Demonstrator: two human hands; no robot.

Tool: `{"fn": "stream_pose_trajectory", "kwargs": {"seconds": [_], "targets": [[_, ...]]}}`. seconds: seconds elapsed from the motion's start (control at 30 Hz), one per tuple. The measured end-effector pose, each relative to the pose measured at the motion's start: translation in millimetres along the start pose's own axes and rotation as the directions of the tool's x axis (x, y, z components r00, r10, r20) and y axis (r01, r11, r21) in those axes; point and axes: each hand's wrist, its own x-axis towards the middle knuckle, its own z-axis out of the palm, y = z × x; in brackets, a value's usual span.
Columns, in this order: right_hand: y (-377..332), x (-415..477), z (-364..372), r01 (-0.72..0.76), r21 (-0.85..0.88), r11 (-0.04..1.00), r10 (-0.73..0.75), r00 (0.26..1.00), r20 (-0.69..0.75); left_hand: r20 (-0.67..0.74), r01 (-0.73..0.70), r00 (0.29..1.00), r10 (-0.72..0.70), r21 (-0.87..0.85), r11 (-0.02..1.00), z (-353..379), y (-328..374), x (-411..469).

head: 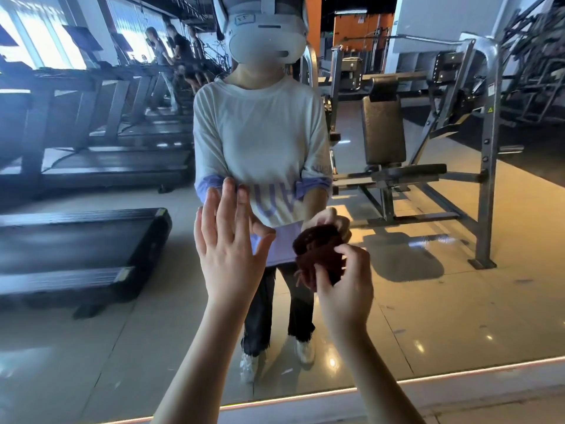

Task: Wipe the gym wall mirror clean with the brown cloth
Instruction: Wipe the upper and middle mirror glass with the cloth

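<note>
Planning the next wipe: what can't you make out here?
- Head view: whether the cloth touches the mirror; the right hand hides the contact.
- Head view: mirror's top and sides, cut off by picture edges.
- Head view: smears on the glass, lost among reflections.

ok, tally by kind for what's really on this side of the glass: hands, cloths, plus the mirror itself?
hands: 2 (left hand open, right hand gripping the cloth)
brown cloth: 1
wall mirror: 1
total: 4
</note>
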Motion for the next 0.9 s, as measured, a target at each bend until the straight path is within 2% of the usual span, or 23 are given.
{"fn": "stream_pose_trajectory", "kwargs": {"seconds": [0.07,0.13,0.23,0.3,0.43,0.5,0.57,0.67,0.73,0.83,0.9], "targets": [[5.4,-4.5,-1.9,-0.109,0.022,0.994,0.11,0.992,-0.066,0.002,0.002,1.0,-0.002,0.006,1.0,0.5,-0.3,0.0],[3.5,-17.3,5.6,-0.16,-0.007,0.987,0.159,0.987,-0.029,-0.002,0.0,1.0,0.0,0.011,1.0,0.9,0.3,0.0],[-6.2,-33.5,18.2,-0.072,-0.045,0.996,0.077,0.989,0.129,-0.014,-0.009,1.0,0.01,0.013,1.0,0.9,-0.1,-0.6],[-3.3,-27.3,15.4,-0.05,-0.041,0.998,0.056,0.986,0.154,-0.01,-0.01,1.0,0.01,0.004,1.0,0.7,-0.3,-0.7],[21.3,-7.1,-5.2,-0.211,0.018,0.977,0.212,0.976,-0.044,-0.005,-0.004,1.0,0.004,0.011,1.0,1.2,0.4,-0.5],[22.4,-8.9,-5.6,-0.274,0.011,0.962,0.274,0.958,-0.08,-0.009,-0.009,1.0,0.009,0.023,1.0,1.6,0.8,-0.9],[13.3,-17.9,1.2,-0.259,-0.008,0.966,0.259,0.965,-0.029,-0.014,-0.006,1.0,0.006,0.019,1.0,1.9,0.7,-1.5],[6.1,-14.9,-0.7,-0.142,0.001,0.99,0.142,0.989,0.041,-0.016,-0.004,1.0,0.004,0.013,1.0,1.6,1.1,-1.6],[10.2,4.6,-10.7,-0.112,0.032,0.993,0.112,0.993,-0.024,-0.013,-0.012,1.0,0.012,0.007,1.0,1.1,1.2,-1.2],[18.0,26.8,-21.3,-0.166,0.063,0.984,0.175,0.97,-0.171,-0.004,-0.008,1.0,0.008,0.004,1.0,0.3,1.9,-1.3],[14.8,23.3,-18.1,-0.146,0.027,0.989,0.148,0.974,-0.174,-0.006,-0.001,1.0,0.001,0.002,1.0,0.2,2.5,-1.7]]}}
